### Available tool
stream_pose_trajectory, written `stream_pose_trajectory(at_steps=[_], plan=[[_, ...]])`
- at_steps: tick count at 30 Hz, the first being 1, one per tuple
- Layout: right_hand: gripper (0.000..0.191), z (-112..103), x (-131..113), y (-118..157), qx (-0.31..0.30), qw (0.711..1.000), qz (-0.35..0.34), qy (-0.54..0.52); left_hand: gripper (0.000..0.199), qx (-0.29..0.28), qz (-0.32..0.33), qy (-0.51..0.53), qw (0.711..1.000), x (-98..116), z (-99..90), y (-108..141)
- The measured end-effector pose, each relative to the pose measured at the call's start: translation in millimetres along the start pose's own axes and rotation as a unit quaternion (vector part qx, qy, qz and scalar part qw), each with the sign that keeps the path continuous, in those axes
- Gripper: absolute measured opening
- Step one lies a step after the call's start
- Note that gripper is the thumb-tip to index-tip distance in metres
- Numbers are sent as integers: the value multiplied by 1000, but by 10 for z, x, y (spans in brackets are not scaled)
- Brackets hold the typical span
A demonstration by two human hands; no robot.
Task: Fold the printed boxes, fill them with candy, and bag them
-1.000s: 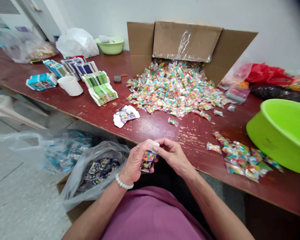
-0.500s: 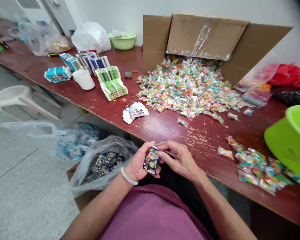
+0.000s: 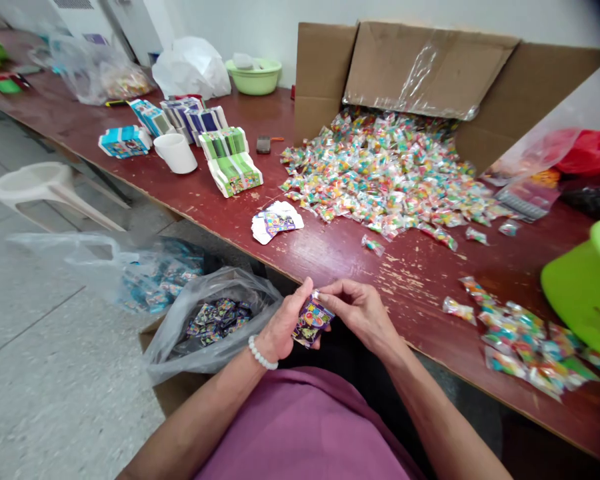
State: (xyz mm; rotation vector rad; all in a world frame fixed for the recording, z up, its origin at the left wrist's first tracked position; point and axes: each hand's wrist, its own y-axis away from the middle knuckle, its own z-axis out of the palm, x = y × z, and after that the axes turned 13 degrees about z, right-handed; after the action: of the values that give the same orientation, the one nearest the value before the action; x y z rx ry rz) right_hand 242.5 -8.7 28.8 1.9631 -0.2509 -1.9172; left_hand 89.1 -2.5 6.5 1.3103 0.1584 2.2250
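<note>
A small dark purple printed candy box [image 3: 310, 323] is in my left hand [image 3: 282, 328], its thumb along one side and fingers behind it. My right hand [image 3: 364, 312] pinches the box's top end, where a bit of white flap shows between thumb and fingers. Both hands are just in front of the table edge, above my lap. On the table beyond them lies a fanned stack of flat purple-and-white cartons [image 3: 278, 221]. Left of my hands, a clear plastic bag [image 3: 167, 347] lines a cardboard box and holds several purple boxes [image 3: 219, 321].
A big heap of wrapped candies [image 3: 380, 173] spills from a cardboard carton [image 3: 430, 70]. A smaller candy pile [image 3: 525, 343] lies by a green basin [image 3: 580, 287] on the right. Banded carton stacks [image 3: 235, 173], a white mug [image 3: 176, 154] and a white stool [image 3: 35, 183] are leftward.
The box in my left hand has tilted to the right. My right fingers have shifted over its top end and pinch there. The view has swung slightly left.
</note>
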Motion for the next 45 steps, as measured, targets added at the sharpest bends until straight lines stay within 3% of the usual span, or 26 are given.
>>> stream_pose_trajectory(at_steps=[10,15,20,24,28,31,34,36,38,40,42,45], plan=[[21,202,276,109,128,971,-159,128,24,55,-59,188,979,-54,-2,-101],[36,236,313,61,80,995,-52,12,22,48,-28,185,981,-67,-46,-58],[28,224,232,42,15,999,-18,-29,22,40,-3,195,980,-72,-91,-29],[21,241,297,39,59,996,-60,14,24,43,-4,199,979,-111,-113,-40],[15,270,446,25,96,973,-169,127,38,46,-25,219,974,-191,-127,-59],[23,284,536,2,118,934,-244,233,38,51,-7,181,982,-197,-207,-35],[35,256,546,-30,113,921,-243,282,40,102,93,-9,990,-46,-444,112],[40,190,514,-65,126,926,-225,274,42,153,194,-208,946,149,-688,265],[36,89,480,-131,162,927,-216,260,34,177,226,-278,917,381,-941,382],[28,-19,468,-229,198,923,-207,257,38,203,248,-349,880,600,-1123,380],[23,-102,485,-341,223,916,-202,266,44,212,295,-476,801,770,-1179,215],[21,-151,531,-461,230,902,-216,293,49,183,347,-654,647,931,-1064,-259]])
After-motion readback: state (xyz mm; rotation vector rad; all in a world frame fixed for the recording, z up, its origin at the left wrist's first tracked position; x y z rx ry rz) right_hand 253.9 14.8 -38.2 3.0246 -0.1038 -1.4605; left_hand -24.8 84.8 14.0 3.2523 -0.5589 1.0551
